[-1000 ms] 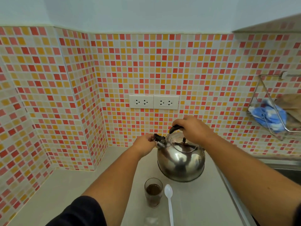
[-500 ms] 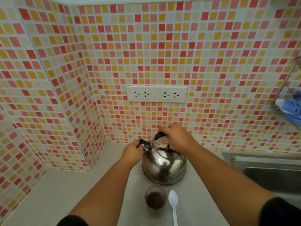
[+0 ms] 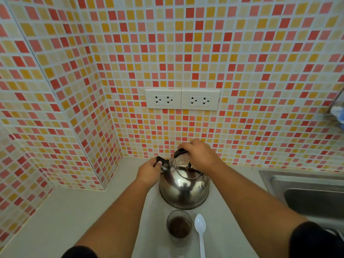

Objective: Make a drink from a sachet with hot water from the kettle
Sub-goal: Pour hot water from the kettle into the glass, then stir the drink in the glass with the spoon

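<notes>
Steel kettle [image 3: 184, 190]: right hand [image 3: 200, 155] grips handle, left hand [image 3: 149, 171] pinches spout cap.

wall sockets [image 3: 182, 99]: two white plates, side by side on mosaic tile wall [image 3: 242, 62] | steel sink [image 3: 305, 190]: below-right of sockets | wire rack [image 3: 336, 110]: right of sockets, frame edge

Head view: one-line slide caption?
Right hand grips shiny steel kettle handle, left hand at spout cap; powder-filled glass waits.
</notes>
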